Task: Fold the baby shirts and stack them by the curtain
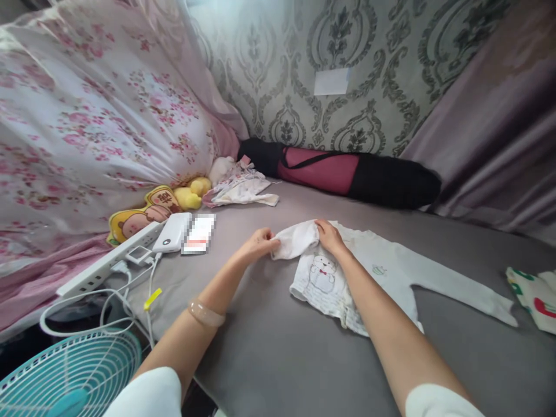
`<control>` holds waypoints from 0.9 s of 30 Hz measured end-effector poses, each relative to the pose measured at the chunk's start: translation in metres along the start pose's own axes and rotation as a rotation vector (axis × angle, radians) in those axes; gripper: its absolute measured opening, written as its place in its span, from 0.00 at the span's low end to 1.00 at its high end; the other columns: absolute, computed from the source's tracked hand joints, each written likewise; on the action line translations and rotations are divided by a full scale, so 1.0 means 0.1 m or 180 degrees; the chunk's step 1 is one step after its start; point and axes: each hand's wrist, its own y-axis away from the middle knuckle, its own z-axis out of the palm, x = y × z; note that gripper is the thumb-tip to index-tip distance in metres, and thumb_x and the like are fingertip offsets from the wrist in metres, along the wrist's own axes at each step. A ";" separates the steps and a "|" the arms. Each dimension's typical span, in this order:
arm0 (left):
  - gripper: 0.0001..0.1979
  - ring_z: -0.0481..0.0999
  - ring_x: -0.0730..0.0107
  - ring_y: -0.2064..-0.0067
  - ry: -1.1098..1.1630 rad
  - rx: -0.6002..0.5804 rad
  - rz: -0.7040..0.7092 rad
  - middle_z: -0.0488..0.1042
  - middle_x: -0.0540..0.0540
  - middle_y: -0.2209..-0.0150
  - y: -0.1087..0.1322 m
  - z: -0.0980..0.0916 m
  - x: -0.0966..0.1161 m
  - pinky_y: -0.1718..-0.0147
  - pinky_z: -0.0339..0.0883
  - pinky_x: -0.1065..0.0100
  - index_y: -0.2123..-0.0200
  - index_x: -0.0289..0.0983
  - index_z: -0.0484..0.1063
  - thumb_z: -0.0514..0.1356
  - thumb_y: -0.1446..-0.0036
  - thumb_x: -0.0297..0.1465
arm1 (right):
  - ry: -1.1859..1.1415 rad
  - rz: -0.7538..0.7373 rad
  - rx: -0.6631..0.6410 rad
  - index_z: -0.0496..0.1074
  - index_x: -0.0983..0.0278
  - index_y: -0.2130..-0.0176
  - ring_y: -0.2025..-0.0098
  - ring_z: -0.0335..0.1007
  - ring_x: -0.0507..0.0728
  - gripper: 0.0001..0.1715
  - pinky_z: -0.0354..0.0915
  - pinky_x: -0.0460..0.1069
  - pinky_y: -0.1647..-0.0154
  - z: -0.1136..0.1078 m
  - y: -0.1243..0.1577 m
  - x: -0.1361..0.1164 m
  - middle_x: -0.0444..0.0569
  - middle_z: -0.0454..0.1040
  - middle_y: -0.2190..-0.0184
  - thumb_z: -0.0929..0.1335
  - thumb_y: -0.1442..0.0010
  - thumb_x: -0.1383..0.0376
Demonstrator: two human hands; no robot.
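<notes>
A small white long-sleeved baby shirt (382,255) lies spread on the grey bed sheet (269,347), with a bear drawing on its lower left part. My left hand (260,244) pinches the cuff end of the sleeve on the left. At the shoulder end of that same sleeve, my right hand (329,236) grips the cloth with bent fingers. Between both hands the sleeve is raised a little and bunched. The other sleeve stretches flat to the right. My right forearm hides part of the shirt's front.
A power strip (108,260) with white cables, a white power bank (172,233) and a blurred phone-like item (198,234) lie at the left. A blue fan (73,370) stands at lower left. Behind are crumpled clothes (243,188) and a long black-and-red bag (321,171); folded cloth (534,298) lies right.
</notes>
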 end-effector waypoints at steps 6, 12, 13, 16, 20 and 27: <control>0.11 0.65 0.76 0.73 0.0875 0.0607 -0.0265 0.65 0.53 0.73 -0.34 -0.24 0.04 0.77 0.56 0.76 0.64 0.37 0.65 0.59 0.54 0.29 | -0.0152 0.0032 0.0264 0.69 0.68 0.44 0.38 0.61 0.56 0.26 0.55 0.52 0.36 0.09 0.05 0.01 0.55 0.68 0.41 0.54 0.35 0.68; 0.17 0.72 0.71 0.69 0.1289 0.0435 -0.0006 0.73 0.47 0.68 -0.58 -0.37 0.02 0.71 0.67 0.70 0.61 0.33 0.71 0.61 0.51 0.38 | 0.0236 -0.0028 0.0206 0.65 0.70 0.40 0.36 0.57 0.58 0.28 0.50 0.52 0.34 0.09 0.09 -0.07 0.56 0.64 0.38 0.53 0.32 0.62; 0.16 0.72 0.70 0.69 0.1254 0.0475 -0.0016 0.73 0.47 0.69 -0.64 -0.38 0.00 0.71 0.67 0.70 0.62 0.33 0.71 0.60 0.50 0.39 | 0.0327 -0.0015 0.0147 0.63 0.71 0.39 0.35 0.55 0.58 0.29 0.48 0.52 0.34 0.09 0.11 -0.09 0.56 0.63 0.37 0.52 0.32 0.61; 0.14 0.72 0.69 0.69 0.0888 0.0786 -0.0030 0.73 0.47 0.70 -0.81 -0.36 -0.05 0.70 0.67 0.70 0.63 0.33 0.73 0.55 0.46 0.37 | 0.0564 0.0075 -0.0023 0.58 0.72 0.36 0.33 0.50 0.60 0.32 0.44 0.54 0.33 0.09 0.14 -0.14 0.58 0.58 0.35 0.51 0.31 0.57; 0.15 0.75 0.63 0.61 0.0113 0.1331 -0.0083 0.76 0.42 0.62 -0.97 -0.28 -0.08 0.65 0.69 0.67 0.58 0.35 0.72 0.48 0.40 0.32 | 0.0664 0.0186 -0.0157 0.52 0.74 0.33 0.31 0.45 0.61 0.37 0.40 0.56 0.32 0.11 0.16 -0.18 0.60 0.52 0.32 0.50 0.31 0.54; 0.18 0.76 0.57 0.54 -0.2182 0.1191 -0.0038 0.77 0.40 0.57 -0.89 -0.32 -0.10 0.56 0.65 0.62 0.47 0.42 0.64 0.41 0.32 0.36 | 0.0723 0.0385 -0.0286 0.48 0.75 0.32 0.30 0.39 0.60 0.40 0.36 0.55 0.31 0.08 0.16 -0.23 0.57 0.47 0.31 0.48 0.31 0.52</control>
